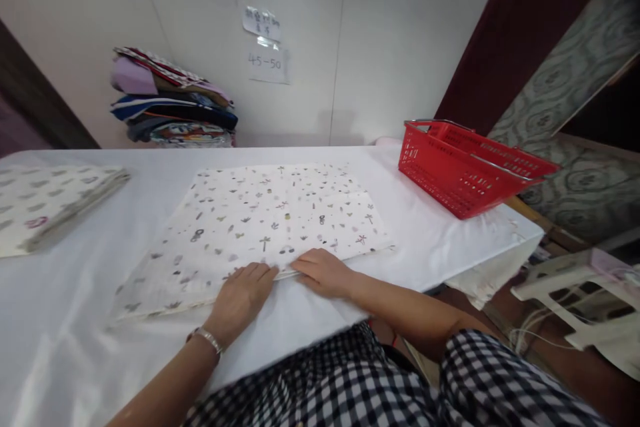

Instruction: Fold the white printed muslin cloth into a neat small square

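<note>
A white cloth printed with small plants and shapes lies spread flat before me. My left hand is at its near edge, fingers bent over the hem, with a bracelet on that wrist. Close beside it on the right, my right hand grips the same edge, thumb and fingers closed together. Between the two hands a short stretch of hem shows, slightly raised in layers. The fingertips of both hands are partly hidden.
The table has a white cover. A folded stack of printed fabric lies at left. A pile of folded textiles stands against the back wall. A red basket sits at the right end, with a white plastic stool beyond.
</note>
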`<state>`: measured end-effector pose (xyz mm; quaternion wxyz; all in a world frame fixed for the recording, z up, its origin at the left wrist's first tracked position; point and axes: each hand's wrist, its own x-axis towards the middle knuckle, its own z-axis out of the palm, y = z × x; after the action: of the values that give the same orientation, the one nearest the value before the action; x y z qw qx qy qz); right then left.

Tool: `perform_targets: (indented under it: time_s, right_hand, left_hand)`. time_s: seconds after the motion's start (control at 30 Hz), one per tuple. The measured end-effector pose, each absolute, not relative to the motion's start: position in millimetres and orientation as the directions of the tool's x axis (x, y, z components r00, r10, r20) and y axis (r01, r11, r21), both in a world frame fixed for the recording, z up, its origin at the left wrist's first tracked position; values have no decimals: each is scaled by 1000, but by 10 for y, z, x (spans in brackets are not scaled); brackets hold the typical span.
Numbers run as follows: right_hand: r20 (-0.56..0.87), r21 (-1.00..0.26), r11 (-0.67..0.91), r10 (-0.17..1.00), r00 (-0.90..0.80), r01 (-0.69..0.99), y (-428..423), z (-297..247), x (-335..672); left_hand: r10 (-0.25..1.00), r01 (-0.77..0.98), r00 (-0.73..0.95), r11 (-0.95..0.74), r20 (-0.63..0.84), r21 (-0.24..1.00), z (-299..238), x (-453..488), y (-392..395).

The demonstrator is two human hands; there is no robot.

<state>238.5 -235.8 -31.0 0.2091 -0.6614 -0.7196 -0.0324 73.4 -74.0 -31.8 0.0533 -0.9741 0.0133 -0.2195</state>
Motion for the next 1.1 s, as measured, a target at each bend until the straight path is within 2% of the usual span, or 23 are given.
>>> perform_targets:
  time_s: [0.1, 0.23, 0.3, 0.37, 0.47, 0.57, 0.73, 0.9, 1.1]
  right_hand:
    - [362, -252, 72, 932, 26, 965, -2771, -278, 2585]
    - [381, -329, -204, 865, 327, 922, -3521, -271, 2985]
    - [363, -421, -369, 768, 527, 829, -3853, -266, 3187]
    - [328, -542, -506, 608, 723, 671, -4079, -243, 3349]
    - [68, -716, -629, 366, 928, 301, -4176, -170, 3488]
    - [-185, -744, -665, 298, 936, 65, -4072, -91, 3534]
    - [-339, -683, -730, 318, 885, 1, -3850, -10, 3557]
    - [-412, -626, -780, 328, 850, -2, -3742, 65, 3569]
    - [-441, -593, -805, 327, 836, 2, -3720, 106, 3580]
  left_hand:
    - [-55, -7, 900, -994, 432, -112, -336, 727, -716]
    - [-31, 14, 913, -994, 406, -107, -348, 726, -705]
    - [-5, 33, 929, -995, 370, -96, -349, 729, -702]
    - [18, 46, 941, -996, 338, -76, -352, 730, -700]
    - [32, 53, 945, -997, 326, -56, -363, 731, -699]
    - [36, 61, 941, -996, 337, -64, -379, 732, -704]
    - [32, 62, 937, -995, 348, -76, -396, 740, -715]
    - [23, 60, 933, -994, 360, -89, -388, 734, -723]
    - [48, 68, 933, -997, 356, -45, -383, 738, -733]
